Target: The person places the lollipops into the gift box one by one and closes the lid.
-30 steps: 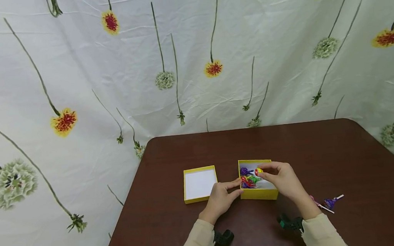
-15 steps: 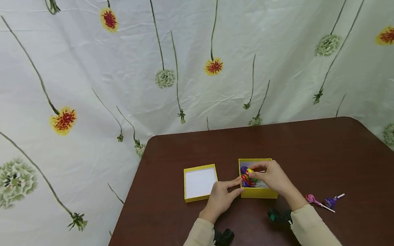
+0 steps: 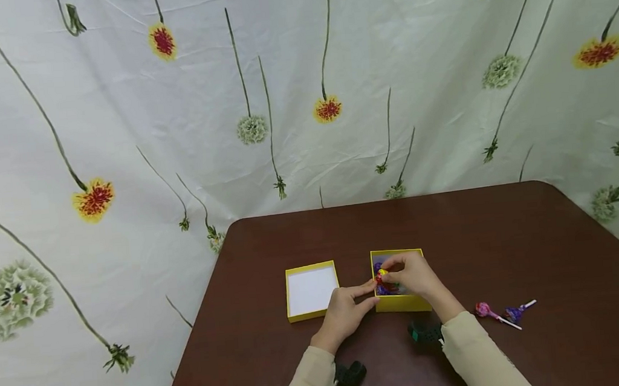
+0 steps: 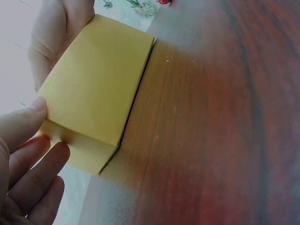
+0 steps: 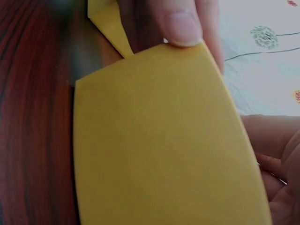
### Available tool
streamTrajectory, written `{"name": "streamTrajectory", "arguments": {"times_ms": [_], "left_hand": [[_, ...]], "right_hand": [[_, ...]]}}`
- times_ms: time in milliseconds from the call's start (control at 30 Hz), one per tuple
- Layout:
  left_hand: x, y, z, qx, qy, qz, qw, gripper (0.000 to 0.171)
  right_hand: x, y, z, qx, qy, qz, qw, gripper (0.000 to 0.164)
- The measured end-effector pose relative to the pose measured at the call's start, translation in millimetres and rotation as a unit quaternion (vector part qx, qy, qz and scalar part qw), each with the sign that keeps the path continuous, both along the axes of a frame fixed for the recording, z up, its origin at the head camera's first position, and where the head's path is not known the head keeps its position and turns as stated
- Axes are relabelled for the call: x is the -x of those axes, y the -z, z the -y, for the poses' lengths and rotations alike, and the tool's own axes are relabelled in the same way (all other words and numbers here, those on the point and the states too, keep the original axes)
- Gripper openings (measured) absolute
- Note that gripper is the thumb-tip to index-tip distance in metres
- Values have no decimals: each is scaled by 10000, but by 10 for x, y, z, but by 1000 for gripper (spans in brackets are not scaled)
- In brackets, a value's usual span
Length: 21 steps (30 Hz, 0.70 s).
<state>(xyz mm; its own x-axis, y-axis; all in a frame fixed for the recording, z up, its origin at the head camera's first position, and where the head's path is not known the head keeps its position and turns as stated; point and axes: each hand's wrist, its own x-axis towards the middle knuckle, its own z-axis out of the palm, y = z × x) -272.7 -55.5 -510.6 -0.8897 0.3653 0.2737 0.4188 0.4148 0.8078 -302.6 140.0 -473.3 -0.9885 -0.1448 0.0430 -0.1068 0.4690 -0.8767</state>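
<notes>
A yellow box (image 3: 404, 304) stands uncovered on the table, with several wrapped lollipops (image 3: 381, 288) lying along its left side. My left hand (image 3: 345, 312) holds the box's front left corner, thumb at the front and fingers against the side; in the left wrist view the thumb (image 4: 28, 121) touches the corner edge. Reaching in over the front wall, my right hand (image 3: 418, 276) pinches a yellow-and-red lollipop (image 3: 383, 272) above the others. Its stick is hidden by the hand. The right wrist view is mostly the box's front wall (image 5: 159, 140), with the right hand's fingers behind it.
To the left lies the box's lid (image 3: 306, 317), its white inside facing up. A pink lollipop (image 3: 483, 309) and a purple lollipop (image 3: 513, 314) lie on the dark brown table (image 3: 515, 243) at right. A flower-print cloth (image 3: 295, 151) hangs behind the table.
My right hand has moved left and down inside the box with the yellow-and-red lollipop, to the ones at the left side. The left hand stays at the corner.
</notes>
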Motion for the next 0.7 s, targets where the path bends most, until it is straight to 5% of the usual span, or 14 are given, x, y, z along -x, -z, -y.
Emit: {"name": "streamTrajectory", "arguments": {"times_ms": [700], "left_hand": [[-8, -2, -8, -71, 9, -69, 10000, 38]], "right_hand": [[-19, 14, 71, -123, 210, 110, 9996, 11]]}}
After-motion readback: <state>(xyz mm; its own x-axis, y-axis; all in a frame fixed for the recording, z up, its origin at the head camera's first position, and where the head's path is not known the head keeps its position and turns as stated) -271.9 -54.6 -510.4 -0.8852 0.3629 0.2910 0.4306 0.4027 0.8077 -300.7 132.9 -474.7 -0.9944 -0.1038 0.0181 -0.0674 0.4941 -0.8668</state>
